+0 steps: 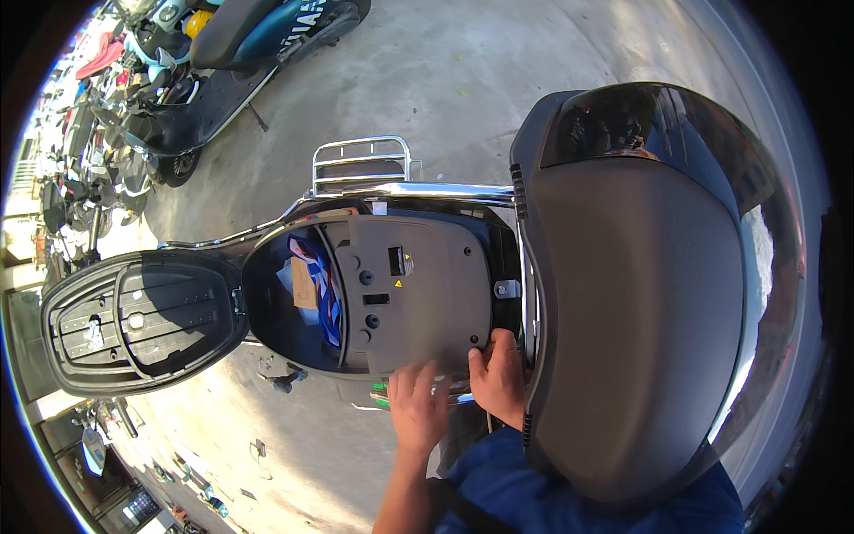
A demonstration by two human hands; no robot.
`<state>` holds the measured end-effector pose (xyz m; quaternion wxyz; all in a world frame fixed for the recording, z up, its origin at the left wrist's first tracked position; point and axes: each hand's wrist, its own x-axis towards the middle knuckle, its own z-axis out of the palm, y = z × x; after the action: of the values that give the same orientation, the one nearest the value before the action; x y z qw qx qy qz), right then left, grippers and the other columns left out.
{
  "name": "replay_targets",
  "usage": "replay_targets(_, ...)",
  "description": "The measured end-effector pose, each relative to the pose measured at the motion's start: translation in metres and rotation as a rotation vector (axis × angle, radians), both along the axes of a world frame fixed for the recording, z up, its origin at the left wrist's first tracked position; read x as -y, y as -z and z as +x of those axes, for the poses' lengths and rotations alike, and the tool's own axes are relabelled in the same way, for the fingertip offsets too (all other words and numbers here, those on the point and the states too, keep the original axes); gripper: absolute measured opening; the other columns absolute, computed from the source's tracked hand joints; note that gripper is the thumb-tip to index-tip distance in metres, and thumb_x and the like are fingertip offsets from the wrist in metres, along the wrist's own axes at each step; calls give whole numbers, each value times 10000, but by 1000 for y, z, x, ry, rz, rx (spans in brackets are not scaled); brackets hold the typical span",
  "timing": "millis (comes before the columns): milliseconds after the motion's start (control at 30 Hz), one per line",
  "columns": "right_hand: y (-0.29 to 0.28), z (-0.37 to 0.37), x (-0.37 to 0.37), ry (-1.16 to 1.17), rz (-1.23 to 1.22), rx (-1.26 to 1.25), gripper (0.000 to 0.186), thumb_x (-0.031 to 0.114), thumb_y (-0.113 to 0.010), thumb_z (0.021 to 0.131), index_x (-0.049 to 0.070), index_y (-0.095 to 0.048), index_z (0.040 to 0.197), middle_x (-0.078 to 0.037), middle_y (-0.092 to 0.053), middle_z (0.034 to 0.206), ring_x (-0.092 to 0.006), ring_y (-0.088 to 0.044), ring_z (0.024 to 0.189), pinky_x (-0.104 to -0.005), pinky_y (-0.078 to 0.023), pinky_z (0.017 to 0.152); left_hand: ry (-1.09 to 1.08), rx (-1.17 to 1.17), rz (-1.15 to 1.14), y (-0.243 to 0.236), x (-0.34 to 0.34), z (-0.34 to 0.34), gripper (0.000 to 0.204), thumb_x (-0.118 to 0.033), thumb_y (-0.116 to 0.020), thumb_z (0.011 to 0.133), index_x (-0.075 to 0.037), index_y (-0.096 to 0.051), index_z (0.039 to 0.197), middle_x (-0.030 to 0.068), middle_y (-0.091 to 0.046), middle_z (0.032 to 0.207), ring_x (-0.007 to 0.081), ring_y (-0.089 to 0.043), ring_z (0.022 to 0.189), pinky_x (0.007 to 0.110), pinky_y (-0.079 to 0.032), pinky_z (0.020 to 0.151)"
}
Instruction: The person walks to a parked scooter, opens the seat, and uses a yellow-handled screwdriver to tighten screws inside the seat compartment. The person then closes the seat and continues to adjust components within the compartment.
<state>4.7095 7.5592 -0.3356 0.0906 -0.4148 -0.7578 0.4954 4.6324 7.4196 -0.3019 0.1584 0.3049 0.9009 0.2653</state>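
A grey plastic cover panel lies in the rear part of a scooter's under-seat storage box. My left hand is over the panel's near edge, fingers stretched forward, apart and a little blurred; nothing shows in them. Beside it, my right hand is at the panel's near right corner, next to a small round hole. Its thumb and forefinger are closed together there; what lies between them is hidden. The front of the box holds a blue cloth-like bundle and a brown cardboard piece.
The scooter's seat is tipped open at the left. A large dark top case stands close at the right. A chrome rail and a folding metal rack run along the far side. Another scooter is parked at the far left.
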Motion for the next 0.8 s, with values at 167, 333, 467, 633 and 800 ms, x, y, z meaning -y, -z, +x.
replay_targets(167, -6, -4, -2, -45, 153, 56, 537, -10, -726, 907, -107, -468, 1368, -335, -564, 1327, -492, -606, 1184, -522, -504, 1006, 151, -23, -29, 20, -8, -41, 659, -200, -922, 737, -127, -714, 1358, 201, -567, 1513, 428, -502, 1439, 602, -380, 1202)
replay_targets(333, -26, 10, 4, -249, 401, 8, 654, 49, -755, 883, -137, -478, 1445, -349, -509, 1456, -515, -552, 1313, -540, -461, 1141, 285, 51, 53, 36, -8, -53, 599, -186, -936, 697, -188, -792, 1279, 198, -503, 1595, 429, -428, 1515, 639, -266, 1282)
replay_targets(467, -33, 22, 5, -427, 498, -11, 571, 119, -792, 860, -146, -610, 1331, -334, -586, 1400, -501, -588, 1302, -537, -494, 1131, 339, 114, 113, 53, -4, -61, 511, -150, -931, 680, -205, -838, 1179, 184, -478, 1625, 434, -384, 1545, 661, -227, 1294)
replay_targets(633, -32, 22, 4, -555, 570, 121, 588, 262, -758, 917, -154, -638, 1314, -361, -602, 1421, -506, -562, 1384, -519, -482, 1169, 365, 133, 98, 63, -3, -65, 487, -124, -920, 665, -228, -851, 1136, 163, -484, 1628, 424, -371, 1554, 663, -221, 1294)
replay_targets(800, -31, 15, 8, -625, 574, 237, 638, 376, -708, 972, -155, -645, 1321, -388, -618, 1402, -513, -539, 1427, -526, -471, 1176, 356, 156, 112, 59, -4, -66, 408, -131, -911, 700, -194, -853, 1098, 147, -488, 1631, 403, -378, 1553, 639, -219, 1302)
